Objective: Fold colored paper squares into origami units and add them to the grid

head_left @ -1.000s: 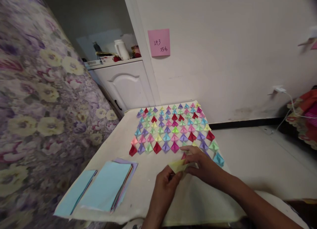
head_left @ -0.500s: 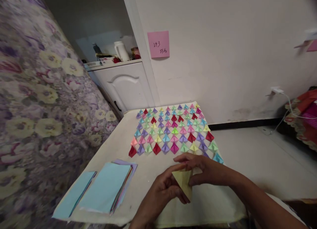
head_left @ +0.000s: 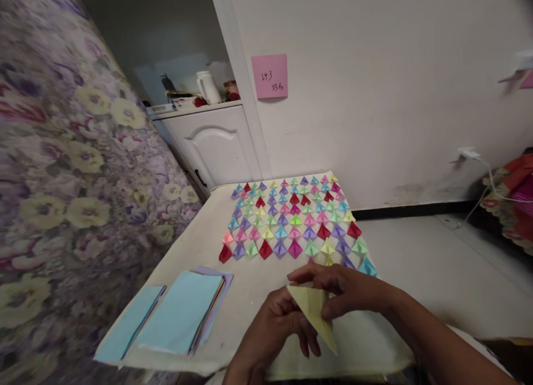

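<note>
Well, the left hand (head_left: 278,319) and right hand (head_left: 352,288) have thumbs and fingers pinched on a folded yellow paper (head_left: 310,303) above the table (head_left: 250,289); some fingertips seem hidden behind it.

Plain pale yellow across the folded, pointed sheet of paper (head_left: 310,303). Mixed red, magenta, pink, coral, purple, light blue, green and yellow over the small diamond-shaped folded paper pieces (head_left: 295,248). Light blue on top of the wide rectangular paper stack (head_left: 183,310), with purple beneath; light blue also on the narrow rectangular paper stack (head_left: 130,323). Cream over the flat bench (head_left: 252,282). Floral in purple, pink and pale yellow on the tall hanging fabric (head_left: 70,180).
</note>
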